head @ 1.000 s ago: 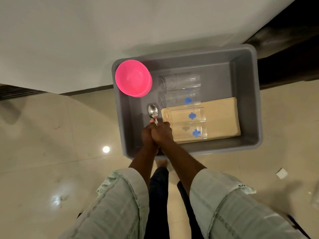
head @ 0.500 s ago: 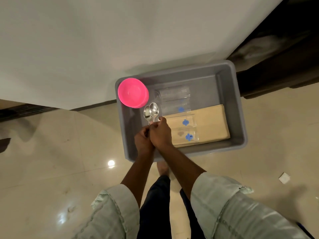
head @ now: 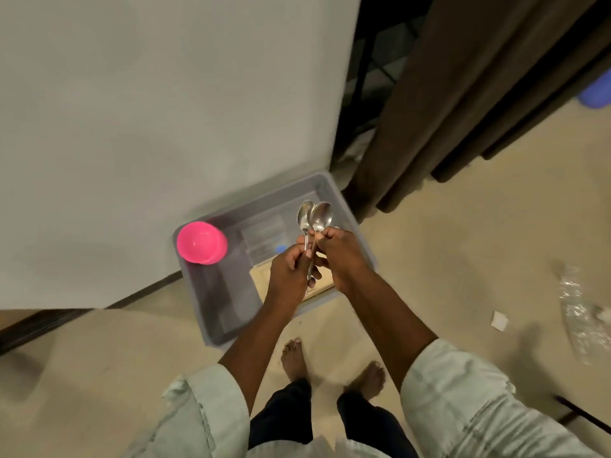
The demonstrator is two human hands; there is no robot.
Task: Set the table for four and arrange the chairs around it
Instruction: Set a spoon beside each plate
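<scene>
- The left hand [head: 288, 271] is curled round the handles of the metal spoons [head: 314, 218], thumb pressed along the stems; the bowls of the spoons stick up toward 12 o'clock, overlapping each other.
- The right hand [head: 342, 256] touches the left at its 3 o'clock side, its fingers pinching the same handles just under the spoon bowls. How many spoons are in the bunch cannot be told; two bowls show clearly.
- Both hands are held above the grey plastic tub [head: 215, 312] that stands on the floor against the wall, and they cover part of its inside.
- In the tub, at 9 o'clock from the hands, sits a stack of pink bowls [head: 201, 242] in the corner near the wall.
- Just beyond the hands toward 11 o'clock lie clear tumblers [head: 264, 236] on their sides, blurred, one with a blue mark.
- Under the hands a tan folded cloth or mat [head: 261, 279] shows, mostly hidden by the wrists.
- At 6 o'clock are the person's two bare feet [head: 294, 358] on the beige tiled floor [head: 463, 259].
- At 1 o'clock brown curtains [head: 463, 94] hang to the floor.
- At 3 o'clock, well apart from the tub, lie a small white scrap [head: 498, 320] and a crumpled clear plastic wrapper [head: 582, 312].
</scene>
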